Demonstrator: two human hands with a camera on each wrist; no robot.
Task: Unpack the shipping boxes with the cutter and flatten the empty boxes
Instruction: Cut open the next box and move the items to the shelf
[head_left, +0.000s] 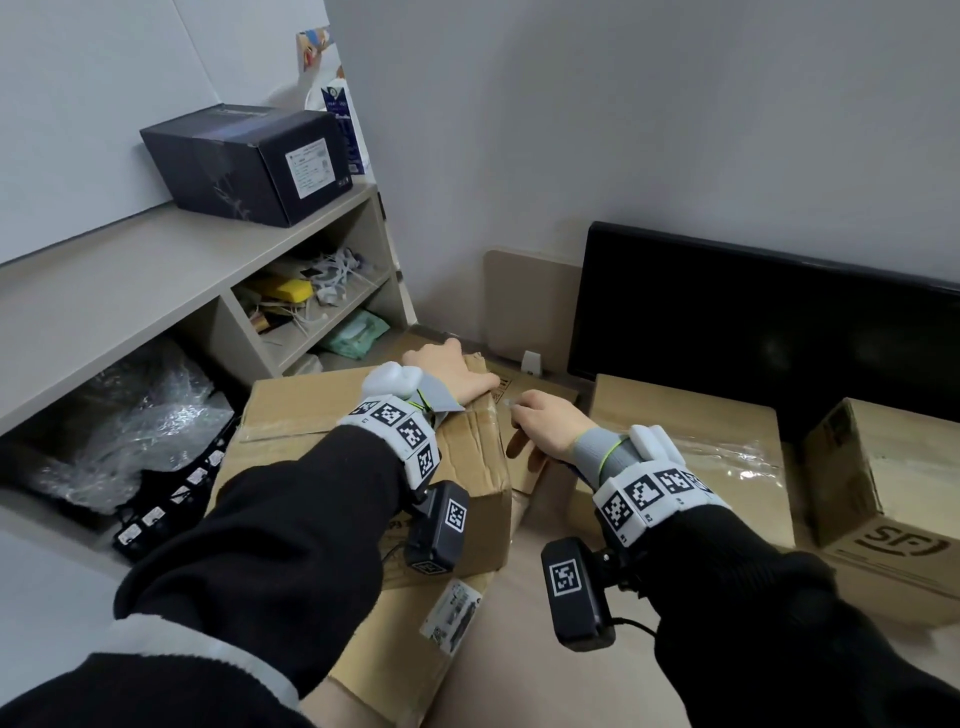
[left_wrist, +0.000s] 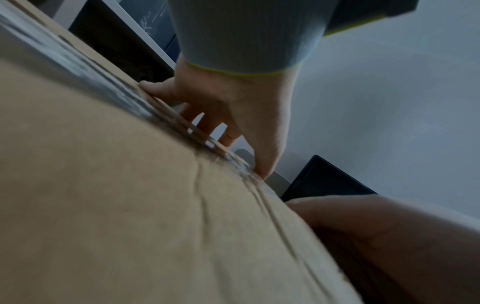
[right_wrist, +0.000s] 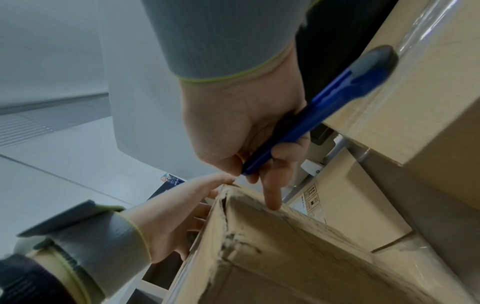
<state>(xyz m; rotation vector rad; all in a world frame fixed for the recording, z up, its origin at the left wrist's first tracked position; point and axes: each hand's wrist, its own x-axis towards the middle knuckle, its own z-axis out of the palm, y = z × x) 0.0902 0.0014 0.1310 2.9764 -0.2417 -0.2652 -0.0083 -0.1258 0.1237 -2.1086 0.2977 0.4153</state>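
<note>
Head view showed the taped cardboard box (head_left: 363, 447) near frame centre, stacked on other cartons, with a black monitor (head_left: 753, 332) at two o'clock and a black carton (head_left: 244, 161) on the shelf at eleven o'clock. The left hand (head_left: 449, 371) lay over the box's far top edge, fingers curled down behind it, bracing it. The right hand (right_wrist: 246, 131) was wrapped round a blue cutter (right_wrist: 319, 115), its forefinger stretched onto the box's top corner; the tip sat right at that corner, beside the left fingertips. The cardboard looked creased and scuffed at its corners, so it would probably give under pressure rather than stay stiff; the glossy tape seemed slick. A brace flat on the lid, clear of the cutting line, seemed the safer hold. How far the blade was extended was too small to tell, the contents were hidden, and the left wrist view was blurred.
</note>
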